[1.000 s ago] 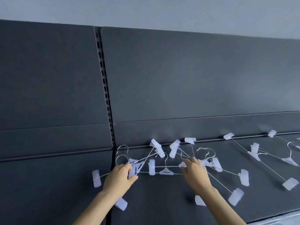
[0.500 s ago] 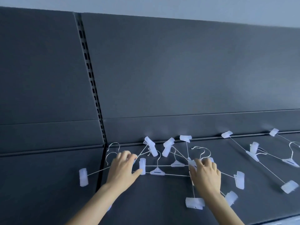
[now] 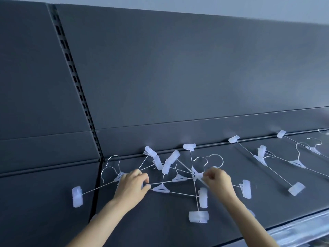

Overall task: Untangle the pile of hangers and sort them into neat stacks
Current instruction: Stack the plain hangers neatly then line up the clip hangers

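R hand [image 3: 218,182] risen, pinching frosted plastic hub [image 3: 196,174], L hand [image 3: 132,188] gripping wire hangers [image 3: 161,188]

Dark shelving panels [image 3: 178,77], perhaps metal; pale wall [image 3: 213,4].

Two hands [image 3: 131,188] [image 3: 218,181], about six tangled hangers [image 3: 161,189], at least three loose hangers [image 3: 297,163]

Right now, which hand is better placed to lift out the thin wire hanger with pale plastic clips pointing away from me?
Probably the right hand: its fingertips pinch the middle piece of that wire hanger, while the left hand grips the bar of a second hanger.
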The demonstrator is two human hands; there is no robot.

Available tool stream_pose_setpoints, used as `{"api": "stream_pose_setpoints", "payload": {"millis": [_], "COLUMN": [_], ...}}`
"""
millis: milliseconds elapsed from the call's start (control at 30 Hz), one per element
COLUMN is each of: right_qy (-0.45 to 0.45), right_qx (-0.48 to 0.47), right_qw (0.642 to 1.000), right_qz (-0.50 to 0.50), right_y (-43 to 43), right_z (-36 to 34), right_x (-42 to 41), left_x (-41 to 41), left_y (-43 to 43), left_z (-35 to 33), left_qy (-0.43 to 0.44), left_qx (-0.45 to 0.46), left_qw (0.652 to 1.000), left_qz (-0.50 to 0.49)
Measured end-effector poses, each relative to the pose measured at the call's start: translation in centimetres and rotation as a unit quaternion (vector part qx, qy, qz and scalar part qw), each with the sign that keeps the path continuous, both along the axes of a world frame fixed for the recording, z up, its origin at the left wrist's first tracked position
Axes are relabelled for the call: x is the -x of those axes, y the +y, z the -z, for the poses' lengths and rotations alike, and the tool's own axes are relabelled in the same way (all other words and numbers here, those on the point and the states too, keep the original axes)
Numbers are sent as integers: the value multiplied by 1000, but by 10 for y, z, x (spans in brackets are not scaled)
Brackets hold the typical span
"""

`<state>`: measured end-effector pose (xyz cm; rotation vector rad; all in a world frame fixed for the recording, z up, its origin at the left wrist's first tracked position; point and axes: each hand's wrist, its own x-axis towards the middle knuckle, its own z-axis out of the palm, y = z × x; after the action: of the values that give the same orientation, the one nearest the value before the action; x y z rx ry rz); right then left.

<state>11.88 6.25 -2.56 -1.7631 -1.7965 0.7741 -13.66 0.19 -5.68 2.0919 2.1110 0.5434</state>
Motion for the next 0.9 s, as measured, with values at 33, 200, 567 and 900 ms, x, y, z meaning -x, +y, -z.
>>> {"api": "stream_pose_setpoints", "payload": {"millis": [33, 200, 567, 900], "right_qy": [11, 32, -262, -152], "right_qx": [-14, -31, -51, -85], "right_qw": [1000, 999, 958, 984], "right_qz": [0, -31, -107, -44], "right_y": [3, 18, 10, 10], "right_z": [-4, -19, 13, -8], "right_x": [-3, -16, 11, 15], "left_x": [1, 10, 28, 52], "left_y": [-1, -3, -10, -16], "left_z": [-3, -8, -2, -8], "left_qy": [-5, 18, -39, -105], "left_qx": [8, 4, -5, -38], "left_qw": [1000, 1000, 997, 989], "left_qz": [0, -2, -66, -97]}}
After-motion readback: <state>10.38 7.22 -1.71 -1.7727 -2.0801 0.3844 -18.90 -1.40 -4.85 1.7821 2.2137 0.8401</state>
